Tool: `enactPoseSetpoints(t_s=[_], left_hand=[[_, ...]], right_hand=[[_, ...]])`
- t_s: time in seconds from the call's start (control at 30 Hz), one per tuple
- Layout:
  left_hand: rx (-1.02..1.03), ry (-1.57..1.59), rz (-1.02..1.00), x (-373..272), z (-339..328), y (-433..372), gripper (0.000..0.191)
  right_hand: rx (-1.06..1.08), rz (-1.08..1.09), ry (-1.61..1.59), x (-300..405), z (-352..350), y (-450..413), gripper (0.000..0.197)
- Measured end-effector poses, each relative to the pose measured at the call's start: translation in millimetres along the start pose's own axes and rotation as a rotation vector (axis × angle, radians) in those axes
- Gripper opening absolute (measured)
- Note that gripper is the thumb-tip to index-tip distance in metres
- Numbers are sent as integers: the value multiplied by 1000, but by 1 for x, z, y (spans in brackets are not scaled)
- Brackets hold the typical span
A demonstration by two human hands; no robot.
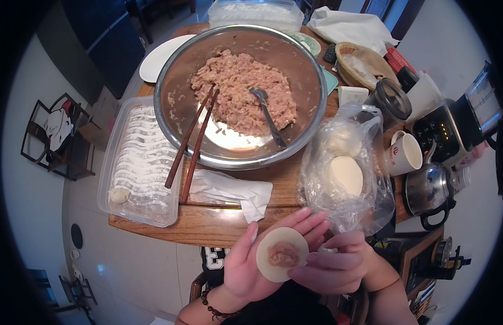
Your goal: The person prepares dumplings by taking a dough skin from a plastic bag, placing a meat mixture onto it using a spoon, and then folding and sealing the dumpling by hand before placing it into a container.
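On the upturned palm of my left hand lies a round dumpling wrapper with a lump of minced meat filling at its middle. The wrapper is flat and unfolded. My right hand has its fingertips on the wrapper's right edge; a small white thing between its fingers is too hidden to name. Beyond them, a large steel bowl holds minced filling, with a metal spoon and wooden chopsticks in it. Stacked wrappers sit in a clear plastic bag.
A floured plastic tray at the left holds one dumpling. Crumpled white tissue lies before the bowl. A white mug, a kettle and a wicker basket stand at the right, a white plate far left.
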State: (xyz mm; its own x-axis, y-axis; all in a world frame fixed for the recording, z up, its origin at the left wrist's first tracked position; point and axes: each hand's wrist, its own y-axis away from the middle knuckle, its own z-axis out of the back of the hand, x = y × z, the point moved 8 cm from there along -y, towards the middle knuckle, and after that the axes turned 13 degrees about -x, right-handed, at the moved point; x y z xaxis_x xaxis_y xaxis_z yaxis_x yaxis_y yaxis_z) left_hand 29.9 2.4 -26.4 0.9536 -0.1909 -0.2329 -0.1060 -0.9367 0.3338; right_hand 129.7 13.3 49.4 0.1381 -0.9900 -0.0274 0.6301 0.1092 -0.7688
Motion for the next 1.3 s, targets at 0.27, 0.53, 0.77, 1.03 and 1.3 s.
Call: enactPoseSetpoints(t_s=[0.27, 0.53, 0.77, 1.03, 1.3], left_hand=[[-70, -22, 17, -13, 17, 12, 65], [-153, -96, -31, -16, 19, 9, 58], [-112, -127, 12, -12, 24, 8, 54], [-105, -143, 28, -15, 33, 4, 55], [-81, -573, -72, -23, 31, 9, 47]], right_hand=[[-102, -60, -12, -8, -3, 7, 20], [-9, -97, -3, -6, -11, 9, 29], [-14, -65, -5, -2, -14, 10, 26], [98, -4, -104, 1, -20, 9, 19], [-12, -214, -256, -11, -17, 0, 18]])
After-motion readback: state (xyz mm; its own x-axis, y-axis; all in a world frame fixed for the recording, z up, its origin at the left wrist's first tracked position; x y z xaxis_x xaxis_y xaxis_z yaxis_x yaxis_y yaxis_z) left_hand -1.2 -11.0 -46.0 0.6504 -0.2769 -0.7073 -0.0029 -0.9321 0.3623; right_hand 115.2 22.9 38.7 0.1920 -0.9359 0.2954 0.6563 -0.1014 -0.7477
